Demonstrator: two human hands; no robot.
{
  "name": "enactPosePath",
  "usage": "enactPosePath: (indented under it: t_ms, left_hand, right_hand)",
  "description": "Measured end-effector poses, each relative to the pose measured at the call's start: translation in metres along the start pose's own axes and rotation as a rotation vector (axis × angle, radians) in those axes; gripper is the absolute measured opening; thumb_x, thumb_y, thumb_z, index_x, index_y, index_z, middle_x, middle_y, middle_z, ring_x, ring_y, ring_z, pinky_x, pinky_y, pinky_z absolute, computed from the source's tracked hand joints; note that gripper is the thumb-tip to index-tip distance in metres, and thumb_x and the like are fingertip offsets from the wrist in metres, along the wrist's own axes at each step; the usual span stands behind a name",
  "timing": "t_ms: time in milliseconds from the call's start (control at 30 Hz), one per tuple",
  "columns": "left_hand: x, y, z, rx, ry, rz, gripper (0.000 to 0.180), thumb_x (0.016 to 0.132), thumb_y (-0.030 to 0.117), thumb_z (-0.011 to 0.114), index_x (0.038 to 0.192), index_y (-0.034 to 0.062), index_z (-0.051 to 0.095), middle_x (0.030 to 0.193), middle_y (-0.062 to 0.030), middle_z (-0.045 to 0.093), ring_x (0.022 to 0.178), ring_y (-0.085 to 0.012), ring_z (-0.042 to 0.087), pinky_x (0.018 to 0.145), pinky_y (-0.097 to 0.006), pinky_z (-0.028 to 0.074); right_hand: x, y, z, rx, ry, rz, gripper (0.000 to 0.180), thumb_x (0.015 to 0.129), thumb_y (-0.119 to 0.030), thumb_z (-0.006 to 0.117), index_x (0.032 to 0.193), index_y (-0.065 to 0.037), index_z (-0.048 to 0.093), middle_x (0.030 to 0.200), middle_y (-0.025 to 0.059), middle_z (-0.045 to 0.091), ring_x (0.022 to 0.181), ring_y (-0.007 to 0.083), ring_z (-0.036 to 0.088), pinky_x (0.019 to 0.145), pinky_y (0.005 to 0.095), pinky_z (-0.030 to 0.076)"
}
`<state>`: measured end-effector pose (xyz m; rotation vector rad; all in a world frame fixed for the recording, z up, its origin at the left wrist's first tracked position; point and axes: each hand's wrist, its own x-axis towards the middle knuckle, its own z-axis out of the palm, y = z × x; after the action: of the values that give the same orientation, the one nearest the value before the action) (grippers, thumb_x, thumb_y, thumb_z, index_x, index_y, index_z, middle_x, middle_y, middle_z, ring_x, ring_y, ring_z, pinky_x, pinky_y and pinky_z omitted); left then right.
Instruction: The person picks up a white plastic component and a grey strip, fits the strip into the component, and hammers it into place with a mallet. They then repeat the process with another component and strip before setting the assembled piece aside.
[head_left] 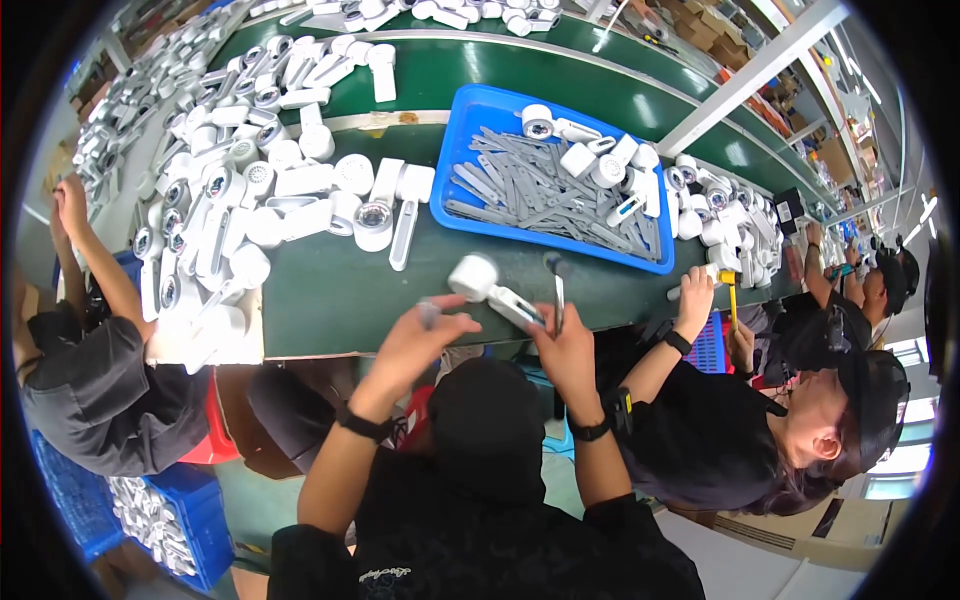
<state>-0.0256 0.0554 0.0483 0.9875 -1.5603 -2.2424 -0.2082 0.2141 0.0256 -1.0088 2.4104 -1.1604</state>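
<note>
A white handheld device with a round head (473, 278) and a flat handle lies on the green bench in front of me. My left hand (420, 340) is beside its round head, thumb and fingers apart. A small greyish bit shows at those fingers; I cannot make out what it is. My right hand (567, 350) is closed around the thin metal shaft of a small hammer (558, 285), its dark head pointing up and away. The fingertips of that hand also meet the end of the device's handle.
A blue tray (447, 170) holds many grey strips (530, 185) and several white devices. More white devices (290, 185) are piled at left and right. At right, a co-worker's hand (695, 300) is near a yellow hammer (732, 290). Another person sits at left, near a blue crate (205, 520).
</note>
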Motion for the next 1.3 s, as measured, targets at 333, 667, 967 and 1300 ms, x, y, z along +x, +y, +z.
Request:
enactPosePath:
  t_ms: [333,667,967,1300]
  left_hand:
    - [-0.003,0.009,-0.018,-0.687,-0.188,0.232,0.058,0.107,0.018,0.054,0.157,-0.003,0.032,0.164,-0.02,0.034,0.15,-0.0302,0.037,0.122,-0.048,0.032]
    - [0.039,0.011,0.03,-0.823,-0.268,0.145,0.061,0.111,0.022,0.049,0.163,0.0069,0.023,0.164,-0.0114,0.035,0.153,-0.0207,0.031,0.124,-0.038,0.027]
    - [0.031,0.02,-0.035,0.371,0.241,0.547,0.038,0.101,0.02,0.065,0.135,0.0041,0.062,0.133,-0.0069,0.068,0.103,-0.0215,0.064,0.091,-0.036,0.052]
    - [0.078,0.031,-0.034,1.182,0.211,0.964,0.044,0.071,0.021,0.087,0.111,0.0062,0.075,0.117,-0.0026,0.072,0.097,-0.0231,0.063,0.086,-0.036,0.051]
  right_hand:
    - [0.044,-0.034,0.006,0.033,0.003,-0.36,0.032,0.09,-0.01,0.078,0.118,-0.002,0.064,0.09,0.011,0.072,0.063,0.0169,0.061,0.057,0.0324,0.047]
    - [0.032,-0.058,0.003,0.533,-0.367,-0.024,0.021,0.091,-0.013,0.079,0.107,-0.004,0.068,0.082,-0.0049,0.063,0.066,0.002,0.051,0.056,0.0205,0.038]
    - [0.05,-0.015,-0.019,0.532,-0.161,0.103,0.014,0.102,-0.019,0.068,0.108,-0.006,0.066,0.074,-0.0014,0.064,0.048,0.0003,0.043,0.043,0.0193,0.03]
    - [0.069,-0.016,0.02,0.341,-0.258,0.08,0.015,0.097,-0.013,0.071,0.11,-0.005,0.074,0.071,-0.0022,0.064,0.067,0.004,0.057,0.061,0.0229,0.044]
